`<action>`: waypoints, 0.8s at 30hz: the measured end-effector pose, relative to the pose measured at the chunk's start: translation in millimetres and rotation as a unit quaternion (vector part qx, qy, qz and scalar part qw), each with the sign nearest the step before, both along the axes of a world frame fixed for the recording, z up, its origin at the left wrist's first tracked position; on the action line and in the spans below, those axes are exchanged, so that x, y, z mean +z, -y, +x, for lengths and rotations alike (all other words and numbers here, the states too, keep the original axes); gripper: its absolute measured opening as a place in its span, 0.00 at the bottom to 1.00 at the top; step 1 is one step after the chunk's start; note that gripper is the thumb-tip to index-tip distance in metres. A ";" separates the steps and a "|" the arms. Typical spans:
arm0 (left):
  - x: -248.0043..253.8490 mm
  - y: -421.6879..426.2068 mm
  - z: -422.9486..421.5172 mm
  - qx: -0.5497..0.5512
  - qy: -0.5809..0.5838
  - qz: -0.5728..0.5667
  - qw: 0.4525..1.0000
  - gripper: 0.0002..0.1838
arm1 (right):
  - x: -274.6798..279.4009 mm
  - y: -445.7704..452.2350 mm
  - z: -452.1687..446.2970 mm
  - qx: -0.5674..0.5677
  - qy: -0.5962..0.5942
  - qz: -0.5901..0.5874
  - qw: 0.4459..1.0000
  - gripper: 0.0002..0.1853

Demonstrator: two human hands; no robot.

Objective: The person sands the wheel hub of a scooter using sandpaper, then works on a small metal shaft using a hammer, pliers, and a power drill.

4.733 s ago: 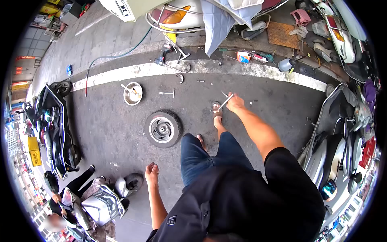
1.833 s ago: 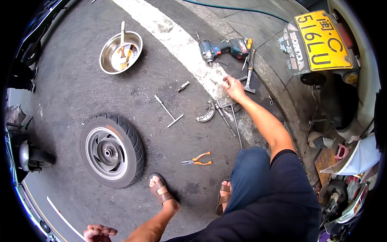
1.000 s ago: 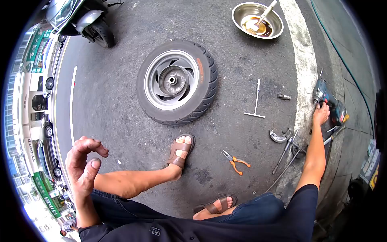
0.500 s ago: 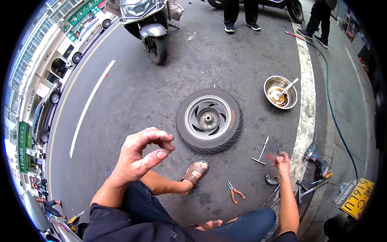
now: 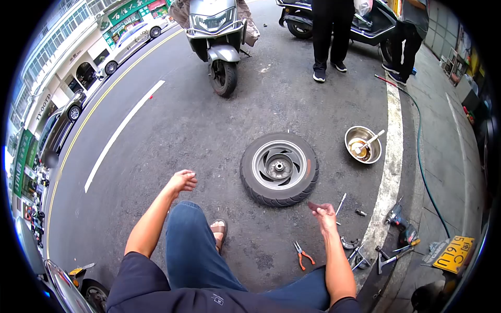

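Observation:
A wheel with a black tyre (image 5: pixel 251 194) and a grey spoked rim lies flat on the asphalt. Left of it, my left hand (image 5: pixel 182 181) hangs in the air above the road, fingers curled together; whether anything is inside cannot be made out. My right hand (image 5: pixel 326 215) pinches a small, flat, reddish-brown piece (image 5: pixel 313 206) close to the tyre's lower right edge. Just beyond that hand is a metal T-handle wrench (image 5: pixel 341 202), partly hidden by it. Orange-handled pliers (image 5: pixel 301 255) rest on the ground between my knees.
A steel bowl (image 5: pixel 348 149) holds brown liquid and a brush. To the right lie a cordless drill (image 5: pixel 399 219), a hammer (image 5: pixel 386 262) and a yellow number plate (image 5: pixel 453 254). A green hose (image 5: pixel 424 172) runs along the kerb. Scooters and two standing people are ahead.
My left hand has moved away from the camera, its fingers still curled. My right hand, with the reddish-brown piece, is nearer the tyre. The view has shifted, and my left knee is raised.

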State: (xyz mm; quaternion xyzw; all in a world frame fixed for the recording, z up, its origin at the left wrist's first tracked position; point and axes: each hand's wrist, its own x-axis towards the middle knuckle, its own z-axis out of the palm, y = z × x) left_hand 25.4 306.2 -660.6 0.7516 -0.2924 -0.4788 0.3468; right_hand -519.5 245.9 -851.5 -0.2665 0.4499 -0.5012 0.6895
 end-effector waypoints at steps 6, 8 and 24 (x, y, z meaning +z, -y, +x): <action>-155.8 -12.2 -10.6 -0.013 -0.207 0.135 0.969 0.22 | 30.4 -16.3 -20.5 -0.044 -0.127 0.022 0.991 0.08; -186.2 -5.2 -20.9 -0.038 -0.260 0.142 0.954 0.26 | 53.9 -28.3 -3.9 0.000 -0.201 0.041 0.979 0.11; -291.2 58.1 -123.8 0.083 -0.594 0.107 0.793 0.54 | 28.1 72.1 225.6 0.156 -0.698 -0.329 0.617 0.15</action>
